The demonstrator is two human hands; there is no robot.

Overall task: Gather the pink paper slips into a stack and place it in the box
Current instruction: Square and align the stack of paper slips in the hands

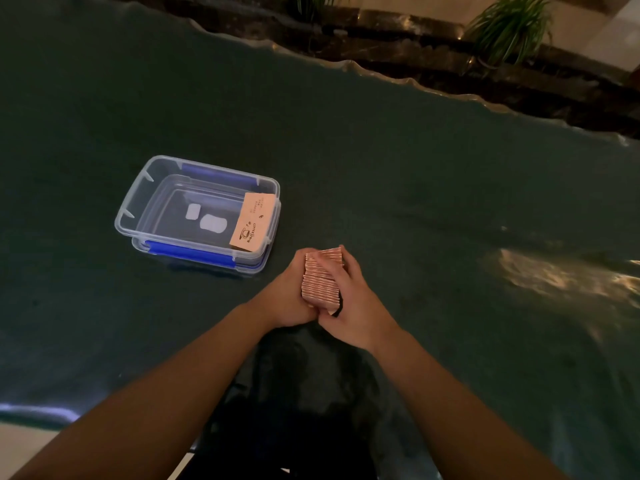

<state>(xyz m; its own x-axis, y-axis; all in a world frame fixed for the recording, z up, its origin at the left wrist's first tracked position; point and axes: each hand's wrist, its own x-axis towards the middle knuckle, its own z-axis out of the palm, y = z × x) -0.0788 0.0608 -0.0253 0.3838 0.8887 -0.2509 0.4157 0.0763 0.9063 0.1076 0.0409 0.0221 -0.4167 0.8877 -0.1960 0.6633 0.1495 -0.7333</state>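
Observation:
A thick stack of pink paper slips (320,282) stands on edge between both palms, just above the dark green table. My left hand (289,299) presses its left side and my right hand (353,306) wraps its right side, fingers over the top. The clear plastic box (138,202) with blue clips sits open to the upper left of my hands. One pink slip with a coffee-cup print (252,221) leans against the box's right inner wall. Two pale labels show on the box floor.
The dark green table (415,168) has a wavy far edge running from upper left to right. Potted plants (509,26) stand beyond it. A bright reflection (554,275) lies on the table to the right. Dark clothing shows below my arms.

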